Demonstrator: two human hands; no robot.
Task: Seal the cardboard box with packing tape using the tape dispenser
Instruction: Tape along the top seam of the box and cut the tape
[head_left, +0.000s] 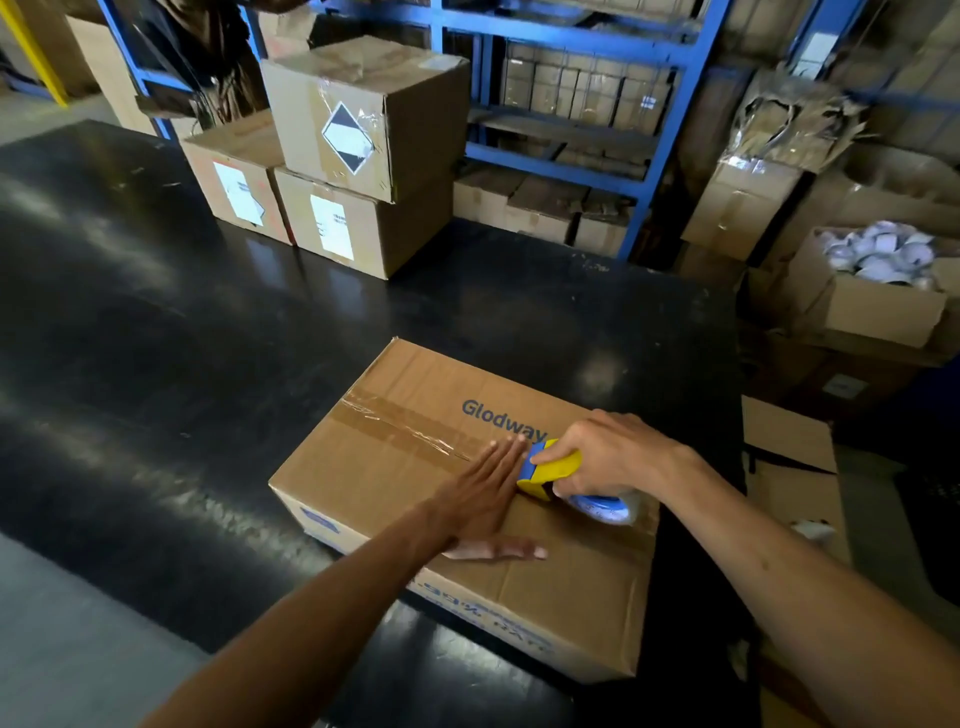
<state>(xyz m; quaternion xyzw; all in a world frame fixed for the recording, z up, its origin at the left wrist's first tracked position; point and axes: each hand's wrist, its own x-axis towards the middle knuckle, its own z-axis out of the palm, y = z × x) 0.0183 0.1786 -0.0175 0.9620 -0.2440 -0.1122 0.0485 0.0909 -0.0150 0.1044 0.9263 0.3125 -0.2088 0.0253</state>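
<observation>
A brown cardboard box (395, 457) printed "Glodway" lies on the black table (156, 338), its flaps closed. A strip of clear packing tape (400, 423) runs along the top seam from the far left edge toward the middle. My right hand (608, 452) is shut on a yellow and blue tape dispenser (550, 470), pressed onto the box top, with its tape roll (605, 506) under my palm. My left hand (488, 493) lies flat, fingers spread, on the box top right beside the dispenser's front end.
Three taped cardboard boxes (337, 150) are stacked at the table's far edge. Blue metal shelving (561, 88) with cartons stands behind. To the right are an open carton of white rolls (878, 254) and flattened cardboard (789, 467) beside the table.
</observation>
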